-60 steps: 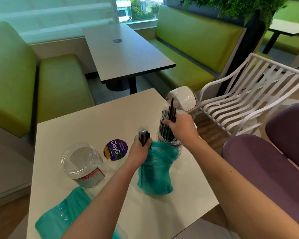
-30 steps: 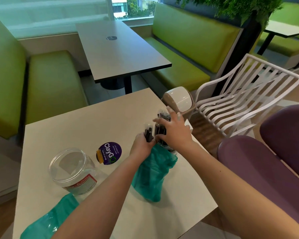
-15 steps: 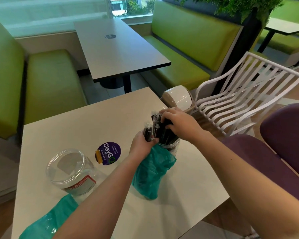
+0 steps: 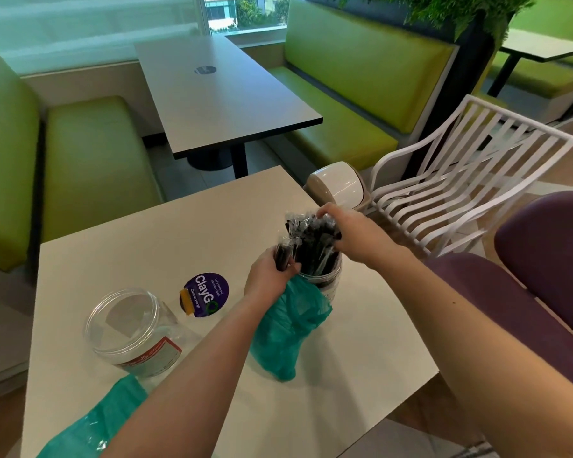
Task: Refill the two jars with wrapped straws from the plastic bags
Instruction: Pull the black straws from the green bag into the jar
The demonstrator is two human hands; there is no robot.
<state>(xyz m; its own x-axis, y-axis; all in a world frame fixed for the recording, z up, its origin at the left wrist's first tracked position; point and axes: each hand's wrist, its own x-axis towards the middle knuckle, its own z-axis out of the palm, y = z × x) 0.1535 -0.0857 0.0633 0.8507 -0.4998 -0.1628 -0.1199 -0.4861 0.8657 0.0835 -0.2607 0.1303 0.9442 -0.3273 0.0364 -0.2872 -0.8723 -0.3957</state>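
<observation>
Straws in both grips (left, right), empty jar beside sticker.

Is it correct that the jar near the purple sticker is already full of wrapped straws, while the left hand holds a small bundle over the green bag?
Not quite. In the head view the jar near the purple sticker is the clear jar, and it is empty. The straws stand in the other jar, under the right hand. The left hand does hold a small bundle over the green bag.

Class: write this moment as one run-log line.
left hand: grips straws above bag | right hand: on straws in far jar | near jar: empty
</observation>
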